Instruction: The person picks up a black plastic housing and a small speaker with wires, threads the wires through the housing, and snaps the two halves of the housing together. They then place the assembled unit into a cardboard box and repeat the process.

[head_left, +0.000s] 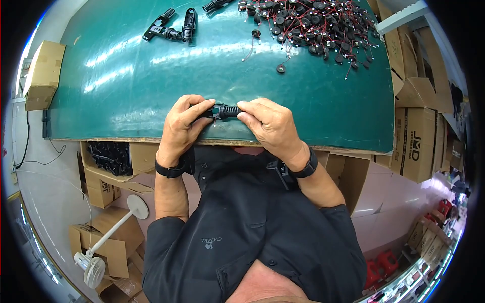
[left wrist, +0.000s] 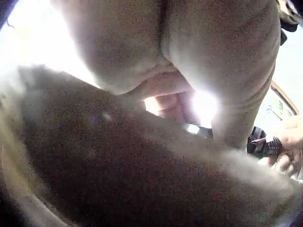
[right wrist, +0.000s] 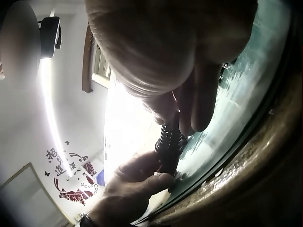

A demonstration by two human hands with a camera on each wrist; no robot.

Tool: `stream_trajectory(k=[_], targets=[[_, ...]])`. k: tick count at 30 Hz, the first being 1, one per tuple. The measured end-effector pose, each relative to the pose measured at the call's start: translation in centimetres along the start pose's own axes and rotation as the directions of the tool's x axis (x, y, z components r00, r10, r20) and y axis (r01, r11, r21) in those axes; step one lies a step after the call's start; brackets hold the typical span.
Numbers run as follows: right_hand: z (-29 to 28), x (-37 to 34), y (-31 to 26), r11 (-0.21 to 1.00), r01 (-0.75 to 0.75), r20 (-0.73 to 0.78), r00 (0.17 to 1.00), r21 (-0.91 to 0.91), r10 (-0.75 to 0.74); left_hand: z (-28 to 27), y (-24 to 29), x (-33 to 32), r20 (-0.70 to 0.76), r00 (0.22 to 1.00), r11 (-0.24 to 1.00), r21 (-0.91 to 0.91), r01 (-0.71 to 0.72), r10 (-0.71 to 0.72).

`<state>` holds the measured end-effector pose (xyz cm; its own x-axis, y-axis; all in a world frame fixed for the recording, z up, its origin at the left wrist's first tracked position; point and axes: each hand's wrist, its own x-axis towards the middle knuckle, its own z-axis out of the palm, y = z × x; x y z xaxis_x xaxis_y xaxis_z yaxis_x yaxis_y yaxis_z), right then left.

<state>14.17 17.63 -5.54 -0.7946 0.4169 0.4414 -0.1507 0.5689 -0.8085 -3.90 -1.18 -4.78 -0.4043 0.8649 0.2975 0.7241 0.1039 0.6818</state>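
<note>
Both hands hold a black plastic part with a ribbed, spring-like end (head_left: 230, 111) just above the near edge of the green table. My left hand (head_left: 184, 121) pinches its smooth end between thumb and fingers. At the ribbed end, my right hand (head_left: 273, 123) grips with thumb and fingertips. A short thin red wire with a pale tip shows beneath the part. In the right wrist view the ribbed stretch (right wrist: 169, 139) spans the gap between the two hands. The left wrist view is mostly filled by the left hand (left wrist: 213, 52), with the ribbed part (left wrist: 267, 145) small at its right.
A heap of small black discs with red wires (head_left: 318, 25) covers the table's (head_left: 151, 101) far right. Several similar black ribbed parts (head_left: 188, 25) lie at the far left. Below the table edge stands a box of black parts (head_left: 108, 157). Cartons (head_left: 417, 141) stack at the right.
</note>
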Motion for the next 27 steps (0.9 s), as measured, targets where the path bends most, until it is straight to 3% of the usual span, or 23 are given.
stream_trajectory(k=[3, 6, 19, 27], targets=[[0.2, 0.0, 0.0, 1.0, 0.017, -0.021, 1.0, -0.016, -0.017, -0.2, -0.1, -0.1, 0.029, 0.999, 1.0, 0.024, 0.016, -0.017], [0.1, 0.1, -0.1, 0.986, -0.124, 0.03, 0.992, 0.115, 0.122, -0.4, -0.1, 0.1, 0.05, 0.999, 1.0, 0.024, -0.004, 0.003], [1.3, -0.4, 0.0, 0.988, -0.098, -0.098, 0.989, 0.116, 0.11, -1.4, 0.1, 0.6, 0.102, 0.993, 0.995, -0.07, 0.064, -0.057], [0.1, -0.4, 0.7, 0.993, -0.085, -0.102, 0.99, 0.086, 0.094, -1.2, 1.0, 1.4, 0.121, 0.989, 0.991, -0.095, 0.096, -0.084]])
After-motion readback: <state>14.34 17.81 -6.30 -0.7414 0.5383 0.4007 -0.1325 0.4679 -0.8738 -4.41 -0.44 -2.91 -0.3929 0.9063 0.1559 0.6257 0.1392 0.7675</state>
